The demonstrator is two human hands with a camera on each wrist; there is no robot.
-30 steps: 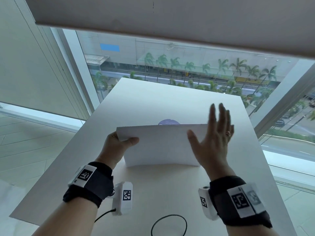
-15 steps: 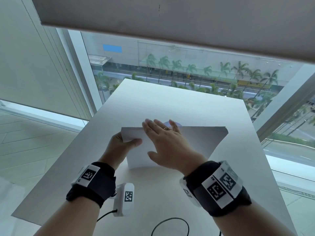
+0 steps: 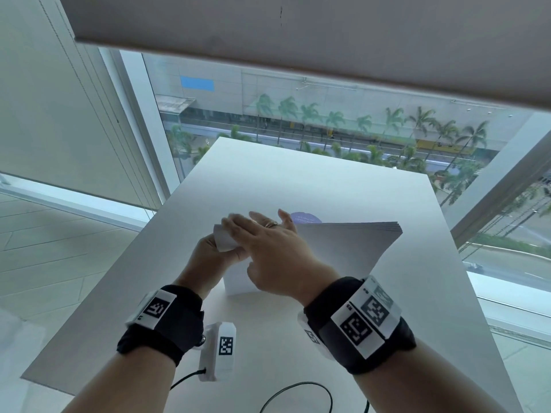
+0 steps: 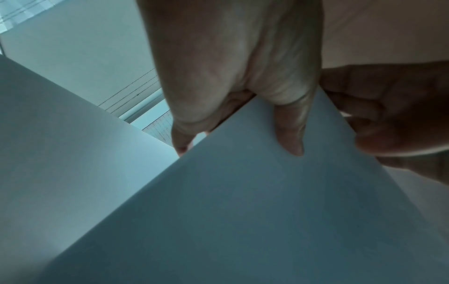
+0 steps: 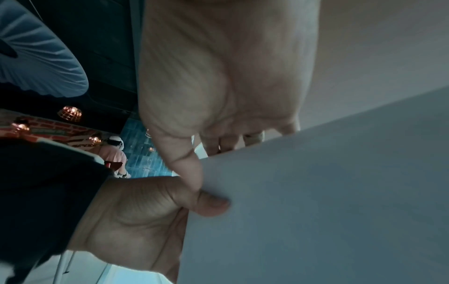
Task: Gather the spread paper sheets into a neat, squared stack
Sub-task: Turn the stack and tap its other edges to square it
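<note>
A stack of white paper sheets (image 3: 343,248) stands on its lower edge on the white table (image 3: 298,180), leaning slightly. My left hand (image 3: 208,251) grips its upper left corner, thumb on the near face (image 4: 289,134) and fingers behind. My right hand (image 3: 268,242) reaches across to that same corner, its fingers lying straight over the top edge and its thumb (image 5: 192,173) beside the left thumb (image 5: 211,203). The right end of the stack (image 3: 393,231) shows its sheet edges close together. The stack's lower left corner is hidden behind my hands.
A purple round sticker (image 3: 307,217) lies on the table just behind the stack. A black cable (image 3: 298,391) loops near the table's front edge. Large windows stand beyond the table's far and right edges; a roller blind (image 3: 298,40) hangs overhead.
My right hand has swept left along the stack's top edge, from its right side to the upper left corner. The left hand has kept its grip.
</note>
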